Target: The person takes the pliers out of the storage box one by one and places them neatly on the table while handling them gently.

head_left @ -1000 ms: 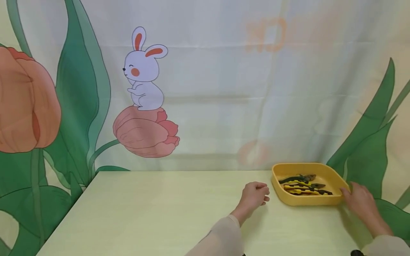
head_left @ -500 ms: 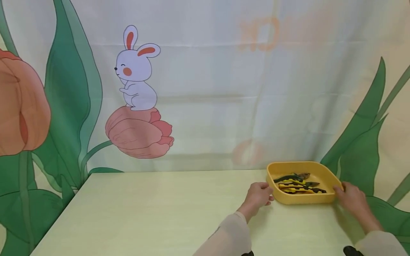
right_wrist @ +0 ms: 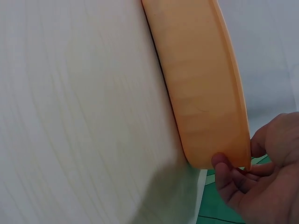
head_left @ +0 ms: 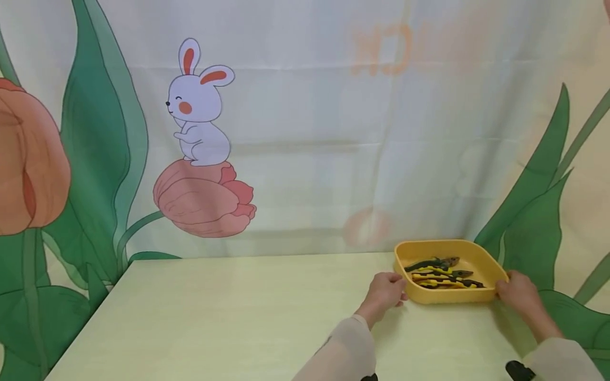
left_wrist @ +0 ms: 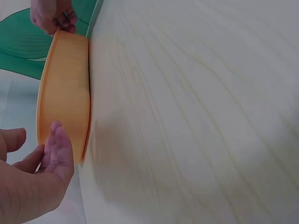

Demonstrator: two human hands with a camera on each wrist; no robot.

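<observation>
In the head view, the yellow tray [head_left: 455, 297] sits over the far right corner of the worktop [head_left: 229, 312], close to the far edge. The left hand [head_left: 383, 291] is at the tray's left end and the right hand [head_left: 520, 295] at its right end; having one at each end would probably keep the tray level and its load from sliding. The tray is shallow, with rounded corners and a smooth rim. Several pliers [head_left: 442, 277] lie inside, roughly side by side, handles to the left and heads to the right: one dark green with a brownish, rusty-looking head, the others yellow and black. They overlap too much to count surely.

In the left wrist view, the left hand's thumb stands apart from its loosely bent fingers, which lie just beside the tray's wall; whether they touch it, I cannot tell. The wall is plain and looks more orange here.

In the right wrist view, the right hand pinches the tray's end, thumb at the rim and fingers against the outer wall. It reaches in from beyond the worktop's right edge, likely because the tray's end lies so near that edge.
</observation>
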